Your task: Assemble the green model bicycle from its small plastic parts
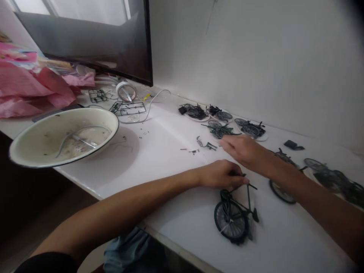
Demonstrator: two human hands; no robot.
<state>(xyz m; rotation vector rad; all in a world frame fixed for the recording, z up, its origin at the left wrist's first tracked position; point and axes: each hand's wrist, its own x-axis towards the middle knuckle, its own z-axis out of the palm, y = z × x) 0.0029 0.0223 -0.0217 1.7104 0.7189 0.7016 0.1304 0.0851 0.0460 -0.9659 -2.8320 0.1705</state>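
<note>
A dark green miniature model bicycle (pixel 231 218) lies on the white table near its front edge, one spoked wheel towards me. My left hand (pixel 222 175) is closed on the bicycle's far end, thumb and fingers pinching its frame. Past it, my right hand (pixel 240 149) is closed above the table, fingertips beside a heap of green bicycle parts (pixel 220 129). Whether those fingers hold anything is hidden. Left of the right hand lie a small green and grey part (pixel 207 145) and a few tiny pieces (pixel 193 151).
Several piles of dark bicycle parts (pixel 195 111) line the wall. A second bicycle (pixel 283 191) lies under my right forearm. At left stand an enamel basin (pixel 113 123), empty sprue frames (pixel 132 109), a tape roll (pixel 125 91), pink plastic (pixel 25 89) and a large screen (pixel 99 41).
</note>
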